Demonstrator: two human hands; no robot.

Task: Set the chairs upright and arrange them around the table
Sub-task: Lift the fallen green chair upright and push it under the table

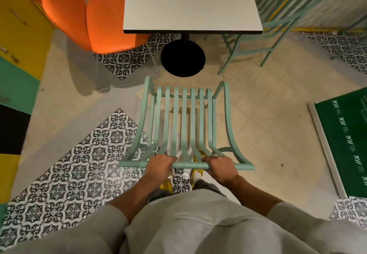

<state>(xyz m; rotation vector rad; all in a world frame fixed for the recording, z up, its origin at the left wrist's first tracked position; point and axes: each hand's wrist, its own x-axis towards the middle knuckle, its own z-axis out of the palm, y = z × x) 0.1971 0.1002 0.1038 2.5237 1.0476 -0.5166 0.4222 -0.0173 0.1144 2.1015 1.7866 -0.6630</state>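
A mint-green slatted metal chair (pixel 184 122) stands upright right in front of me, its seat pointing toward the table. My left hand (pixel 158 166) and my right hand (pixel 219 167) both grip the top rail of its backrest, a short way apart. The pale square table (pixel 190 5) stands beyond it on a black round base (pixel 182 58). An orange padded chair (pixel 95 15) sits at the table's left side. A second mint-green chair (pixel 264 33) stands at the table's right, partly under its edge.
A yellow, green and black wall panel (pixel 17 65) runs along the left. A dark green board with a white frame (pixel 345 140) lies on the floor at the right. Patterned and beige tiles cover the floor. My yellow shoes show beneath the chair's backrest.
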